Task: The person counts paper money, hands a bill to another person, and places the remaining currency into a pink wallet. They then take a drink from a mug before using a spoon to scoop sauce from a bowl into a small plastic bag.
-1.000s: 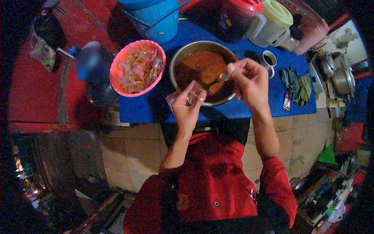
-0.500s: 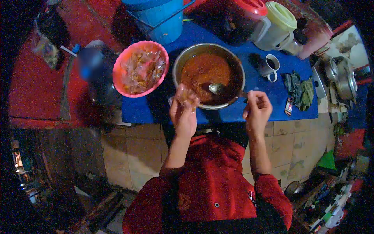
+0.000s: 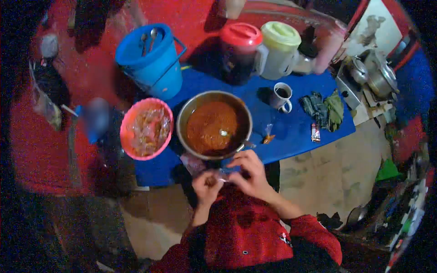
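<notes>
A small clear plastic bag [image 3: 221,175] is pinched between my two hands, just below the front rim of the metal pot. My left hand [image 3: 207,186] has its fingers closed on one side of it. The fingers of my right hand [image 3: 249,172] are bent and grip its other side. The pot [image 3: 249,122] holds orange-red sauce [image 3: 211,125], with a shiny spoon bowl [image 3: 224,133] partly sunk in it. Left of the pot, a pink basin [image 3: 125,146] contains several clear bags with orange-brown contents. A small filled bag [image 3: 268,137] lies on the blue cloth right of the pot.
Behind stand a blue bucket [image 3: 152,68] with spoons on its lid, a red-lidded jug [image 3: 239,50] and a yellow-lidded jug [image 3: 278,50]. A white mug [image 3: 281,96], dark cloths [image 3: 321,109] and a sachet [image 3: 315,132] are at the right. Someone's hand [image 3: 233,7] shows at the top.
The view has shifted, so the table sits lower. My right hand has left the spoon and joined my left hand at the bag. A small filled bag now shows right of the pot.
</notes>
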Available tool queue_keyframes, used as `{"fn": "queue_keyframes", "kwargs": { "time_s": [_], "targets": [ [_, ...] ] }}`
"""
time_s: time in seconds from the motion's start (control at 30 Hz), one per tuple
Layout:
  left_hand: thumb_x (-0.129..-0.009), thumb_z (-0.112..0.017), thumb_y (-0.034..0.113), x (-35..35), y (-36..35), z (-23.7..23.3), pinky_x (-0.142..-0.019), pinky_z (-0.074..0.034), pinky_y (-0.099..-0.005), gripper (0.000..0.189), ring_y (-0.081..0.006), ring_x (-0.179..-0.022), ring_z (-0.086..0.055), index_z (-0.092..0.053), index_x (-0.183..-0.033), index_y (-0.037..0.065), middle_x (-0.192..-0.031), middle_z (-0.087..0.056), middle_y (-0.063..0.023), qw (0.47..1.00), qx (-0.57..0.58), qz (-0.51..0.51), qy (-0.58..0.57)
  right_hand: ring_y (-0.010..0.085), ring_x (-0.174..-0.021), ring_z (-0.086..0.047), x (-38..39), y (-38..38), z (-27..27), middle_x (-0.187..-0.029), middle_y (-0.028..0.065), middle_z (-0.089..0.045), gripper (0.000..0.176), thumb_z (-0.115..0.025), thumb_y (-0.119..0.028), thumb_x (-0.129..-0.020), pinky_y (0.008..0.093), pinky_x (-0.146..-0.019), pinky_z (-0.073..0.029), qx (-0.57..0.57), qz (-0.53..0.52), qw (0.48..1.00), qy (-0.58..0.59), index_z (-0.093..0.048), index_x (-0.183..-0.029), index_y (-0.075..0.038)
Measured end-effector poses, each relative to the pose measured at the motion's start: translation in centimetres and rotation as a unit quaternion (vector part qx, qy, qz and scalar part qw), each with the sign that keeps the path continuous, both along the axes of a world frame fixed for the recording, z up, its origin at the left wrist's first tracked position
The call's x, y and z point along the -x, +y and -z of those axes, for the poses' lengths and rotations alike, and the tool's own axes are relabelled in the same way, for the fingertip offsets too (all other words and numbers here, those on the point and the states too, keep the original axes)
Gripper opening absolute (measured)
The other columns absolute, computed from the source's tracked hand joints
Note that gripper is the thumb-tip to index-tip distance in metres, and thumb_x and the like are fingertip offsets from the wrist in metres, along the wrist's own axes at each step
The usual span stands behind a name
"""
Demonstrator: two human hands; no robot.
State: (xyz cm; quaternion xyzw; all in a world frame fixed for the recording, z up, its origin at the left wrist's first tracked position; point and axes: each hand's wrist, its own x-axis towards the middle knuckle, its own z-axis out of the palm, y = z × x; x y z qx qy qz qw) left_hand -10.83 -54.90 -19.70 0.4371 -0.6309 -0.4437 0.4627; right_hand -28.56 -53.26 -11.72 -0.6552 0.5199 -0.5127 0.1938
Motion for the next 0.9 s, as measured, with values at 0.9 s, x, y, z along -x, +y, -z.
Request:
{"fn": "queue_keyframes", "kwargs": {
  "time_s": [0.9],
  "targets": [
    [-0.098, -0.035, 0.015, 3.7, 4.0, -1.3, -0.059, -0.038, -0.0278, 0.028, -0.0107, -0.064, -0.046, -0.056, -0.083, 0.002, -0.069, -0.046, -0.0027, 0.959, -0.119, 0.255, 0.035, 0.0094, -0.05, -0.053, 4.1, 3.0, 3.6, -0.082, 0.0057, -0.065, 0.014, -0.063, -0.011, -0.086, 0.0225, -0.043, -0.04, -0.192, 0.007, 0.903, -0.383, -0.064, -0.096, -0.001]
  ]
}}
